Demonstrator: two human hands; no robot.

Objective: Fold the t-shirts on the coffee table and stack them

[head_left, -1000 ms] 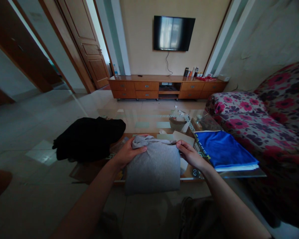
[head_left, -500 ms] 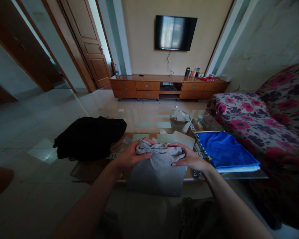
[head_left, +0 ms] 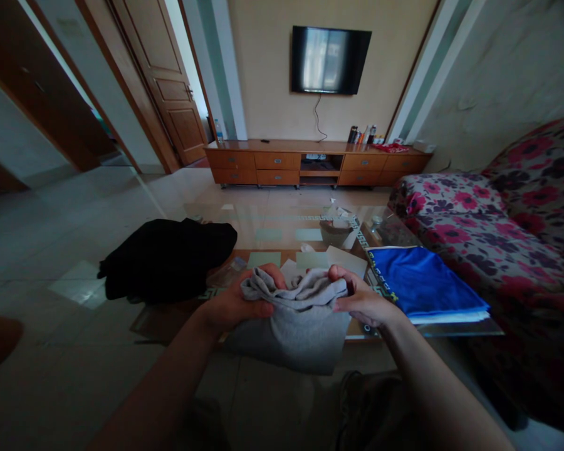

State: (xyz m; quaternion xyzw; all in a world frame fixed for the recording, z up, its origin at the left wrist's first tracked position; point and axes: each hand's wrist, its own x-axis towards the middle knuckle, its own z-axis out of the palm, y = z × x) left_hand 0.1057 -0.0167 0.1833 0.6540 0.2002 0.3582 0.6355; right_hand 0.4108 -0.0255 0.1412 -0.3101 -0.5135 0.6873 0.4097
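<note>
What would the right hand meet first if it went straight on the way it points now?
The gathered grey cloth between its own fingers and thumb: the right hand points into it. Beyond that, possibly the left hand, though depth is unclear from one view.

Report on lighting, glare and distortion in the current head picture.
Head view: dim overall, with the black cloth too dark to show much detail, though folds in the grey cloth read clearly; head view: a pale, window-like reflection on the television and a bright patch on the floor; head view: the door leans, probably lens distortion.
</note>
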